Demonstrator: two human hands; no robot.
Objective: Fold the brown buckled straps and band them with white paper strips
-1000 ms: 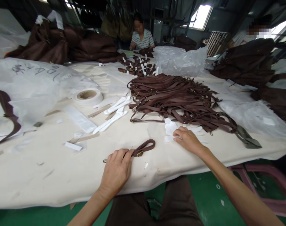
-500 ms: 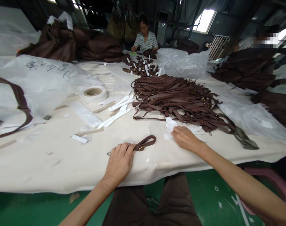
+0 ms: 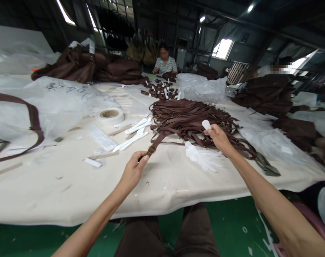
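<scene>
Bench work with straps and white tabs, seen from above my own arms. The thumb and fingers of my left hand (image 3: 135,165) are clamped on a brown strap (image 3: 159,138) just below its gold-coloured buckle (image 3: 151,150); the strap slants away to the right and overlaps the near left edge of the strap pile (image 3: 190,116) in view, though I cannot tell whether the two touch. The thumb and fingers of my right hand (image 3: 219,138) pinch a round-ended white tab (image 3: 206,125) in front of the same pile. Loose white pieces (image 3: 203,157) lie fanned on the pale tabletop (image 3: 79,194), between my hands and nearer my right. Left of the pile lie notched white strips (image 3: 132,140) and a tape roll (image 3: 119,117).
</scene>
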